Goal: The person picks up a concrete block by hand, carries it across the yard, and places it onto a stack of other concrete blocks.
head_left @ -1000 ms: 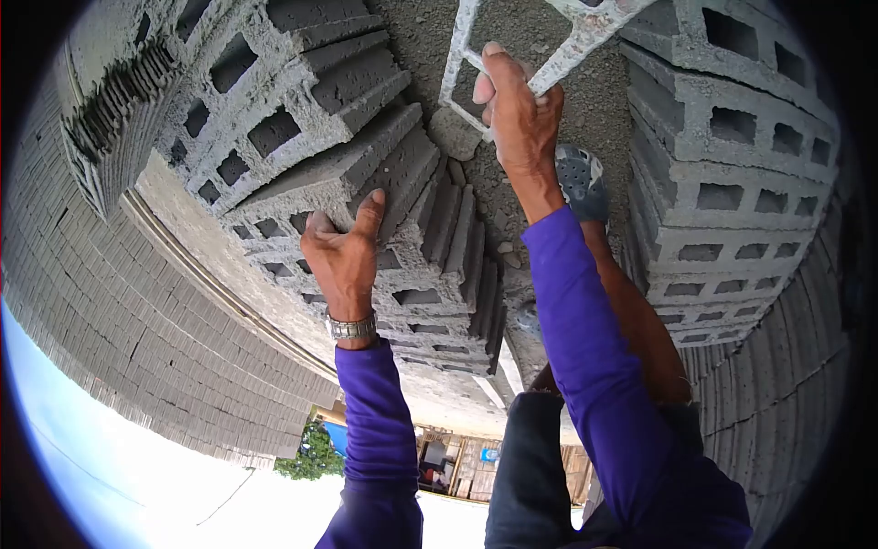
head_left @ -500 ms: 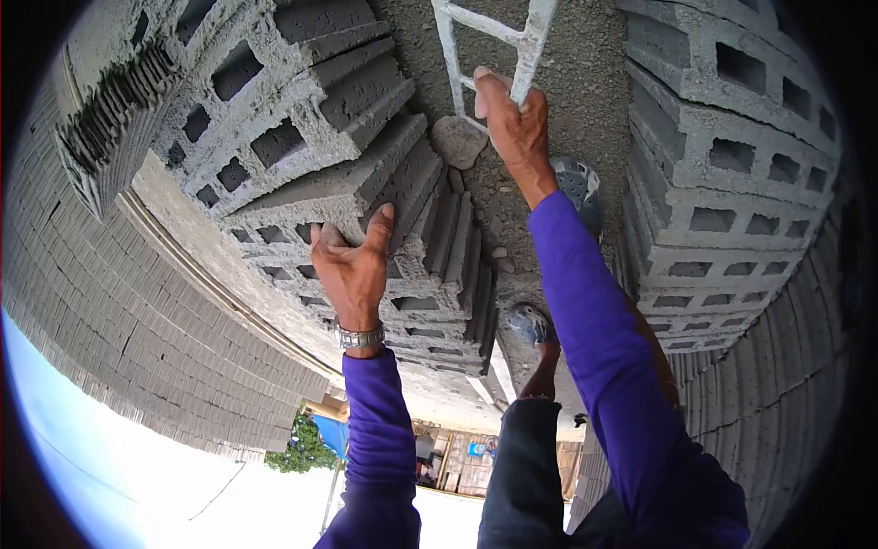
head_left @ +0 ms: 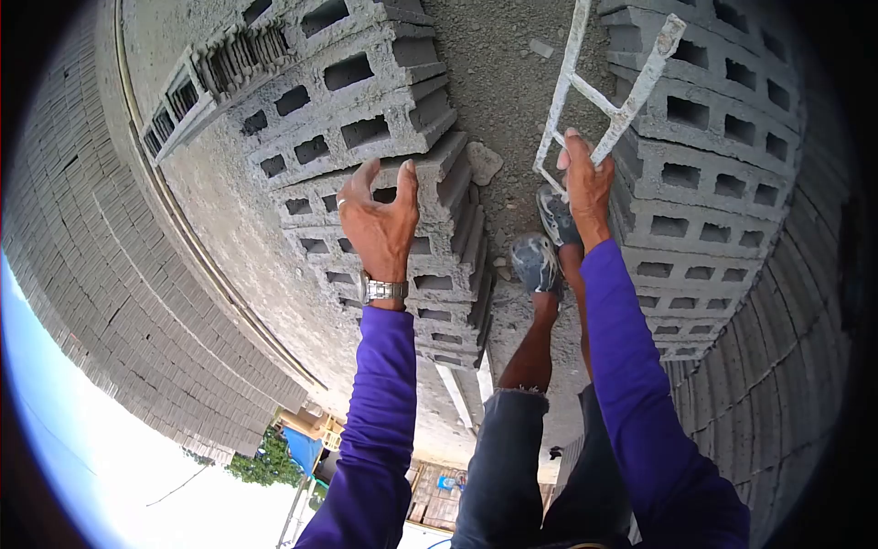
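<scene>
Over the hollow face of the left stack of grey concrete blocks (head_left: pixel 430 224), my left hand (head_left: pixel 377 224) has its thumb and fingers apart, with nothing between them. A ring and a metal-band watch (head_left: pixel 384 290) are on it. My right hand (head_left: pixel 586 183) is wrapped round a bar of a white, worn metal frame (head_left: pixel 599 96) with ladder-like rungs. This frame points up and away from me, overlapping the right stack of concrete blocks (head_left: pixel 700 174) in this view.
A gravelly strip of ground (head_left: pixel 494 78) runs between the stacks, with a loose stone (head_left: pixel 484 163) beside the left one. My shoes (head_left: pixel 535 259) are in this gap. A slatted frame-like object (head_left: pixel 187 101) lies farther left, and long rows of stacked blocks (head_left: pixel 119 274) stand beyond.
My left hand has come off the block it was resting on, its fingers now apart. My right hand has shifted right and down with the metal frame. My feet have moved closer together.
</scene>
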A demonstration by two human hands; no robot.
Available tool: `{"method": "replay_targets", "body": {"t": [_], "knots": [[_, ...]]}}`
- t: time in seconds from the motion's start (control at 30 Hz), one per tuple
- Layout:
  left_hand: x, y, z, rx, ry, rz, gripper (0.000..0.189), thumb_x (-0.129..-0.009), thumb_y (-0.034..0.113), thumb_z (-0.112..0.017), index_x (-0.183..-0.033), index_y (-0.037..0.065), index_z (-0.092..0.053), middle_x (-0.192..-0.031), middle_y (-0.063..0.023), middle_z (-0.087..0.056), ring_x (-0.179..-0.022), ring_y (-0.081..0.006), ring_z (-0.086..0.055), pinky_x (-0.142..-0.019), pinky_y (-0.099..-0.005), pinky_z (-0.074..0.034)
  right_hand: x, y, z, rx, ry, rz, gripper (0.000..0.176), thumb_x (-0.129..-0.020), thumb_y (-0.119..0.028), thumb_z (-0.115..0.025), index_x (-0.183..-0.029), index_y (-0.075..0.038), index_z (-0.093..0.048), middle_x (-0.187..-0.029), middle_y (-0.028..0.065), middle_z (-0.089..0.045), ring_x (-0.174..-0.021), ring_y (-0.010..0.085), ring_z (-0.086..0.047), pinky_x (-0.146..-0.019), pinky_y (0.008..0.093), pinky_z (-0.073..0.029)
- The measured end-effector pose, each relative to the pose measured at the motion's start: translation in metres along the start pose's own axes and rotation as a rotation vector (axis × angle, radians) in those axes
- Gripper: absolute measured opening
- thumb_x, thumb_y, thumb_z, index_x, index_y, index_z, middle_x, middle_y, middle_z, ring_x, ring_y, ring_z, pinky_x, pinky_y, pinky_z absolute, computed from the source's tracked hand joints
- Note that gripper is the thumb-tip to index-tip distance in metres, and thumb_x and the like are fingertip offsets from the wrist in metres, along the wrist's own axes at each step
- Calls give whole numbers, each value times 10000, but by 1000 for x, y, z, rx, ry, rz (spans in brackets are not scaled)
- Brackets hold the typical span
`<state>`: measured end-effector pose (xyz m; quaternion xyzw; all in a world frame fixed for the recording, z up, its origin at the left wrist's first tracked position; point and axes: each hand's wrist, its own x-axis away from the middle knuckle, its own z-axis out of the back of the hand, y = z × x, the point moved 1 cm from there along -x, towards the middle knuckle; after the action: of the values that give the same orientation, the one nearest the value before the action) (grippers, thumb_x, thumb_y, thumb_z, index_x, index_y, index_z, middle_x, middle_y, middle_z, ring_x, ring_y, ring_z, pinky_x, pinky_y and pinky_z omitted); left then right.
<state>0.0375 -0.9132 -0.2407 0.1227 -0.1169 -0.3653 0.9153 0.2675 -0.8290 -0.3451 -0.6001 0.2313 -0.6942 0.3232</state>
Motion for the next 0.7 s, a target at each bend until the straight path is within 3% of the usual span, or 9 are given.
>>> {"method": "replay_targets", "body": {"t": [0.13, 0.2, 0.23, 0.3, 0.33, 0.47, 0.53, 0.63, 0.7], "knots": [[-52, 5, -44, -157, -3, -238, 645, -768, 532, -694, -1015, -63, -660, -901, -227, -689, -852, -379, -654, -972, -451, -420, 2, -25, -11, -79, -4, -24, 446, -882, -365, -602, -566, -67, -501, -535, -19, -443, -499, 104, -393, -506, 293, -303], [-68, 4, -67, -350, -319, 132, 670, -721, 577, -699, -917, -63, -674, -867, -237, -687, -840, -372, -648, -1011, -448, -379, 2, -39, -20, -97, -39, -67, 463, -887, -371, -594, -563, -49, -520, -552, 4, -494, -551, 127, -430, -571, 319, -353], [-72, 4, -73, -344, -319, 121, 670, -721, 577, -699, -917, -63, -674, -867, -237, -687, -840, -372, -648, -1011, -448, -379, -3, -41, -27, -115, -27, -76, 472, -880, -388, -602, -564, -47, -522, -559, 8, -505, -550, 133, -431, -574, 317, -360], [-73, -4, -81, -337, -192, 170, 706, -643, 611, -734, -739, -85, -656, -824, -288, -668, -836, -406, -634, -780, -437, -485, -17, -37, -44, -182, 7, -22, 436, -874, -367, -619, -568, -85, -488, -529, -47, -393, -439, 68, -335, -431, 259, -248], [-71, -10, -81, -267, -121, 113, 654, -631, 566, -762, -633, -71, -609, -723, -248, -651, -694, -353, -621, -685, -423, -481, -21, -44, -51, -182, -6, 40, 438, -872, -375, -616, -570, -83, -493, -528, -40, -398, -444, 71, -346, -435, 256, -258], [-60, -44, -71, -189, -189, 145, 596, -653, 472, -795, -615, -72, -555, -621, -130, -590, -560, -239, -522, -573, -377, -440, -46, -48, -78, -225, 35, -15, 433, -864, -384, -624, -575, -82, -511, -526, -33, -413, -446, 81, -360, -442, 263, -277], [-57, -48, -58, 36, -141, 127, 528, -674, 376, -818, -609, -48, -511, -591, -35, -493, -544, -156, -402, -501, -319, -359, -57, -48, -88, -241, -4, 78, 444, -879, -358, -590, -607, -8, -565, -554, 38, -540, -535, 141, -478, -565, 325, -402], [-58, -34, -44, -3, -248, 161, 500, -691, 338, -823, -621, -34, -496, -588, -1, -459, -549, -129, -376, -485, -292, -310, -69, -57, -107, -387, 9, 301, 426, -865, -366, -632, -579, -68, -527, -530, -41, -429, -441, 65, -340, -442, 256, -265], [-57, -29, -46, 82, -229, 202, 496, -690, 330, -832, -611, 2, -468, -612, -1, -436, -566, -121, -356, -493, -286, -287, -73, -61, -114, -366, -17, 334, 429, -866, -360, -631, -575, -65, -522, -525, -43, -424, -439, 59, -335, -440, 262, -262]]}}
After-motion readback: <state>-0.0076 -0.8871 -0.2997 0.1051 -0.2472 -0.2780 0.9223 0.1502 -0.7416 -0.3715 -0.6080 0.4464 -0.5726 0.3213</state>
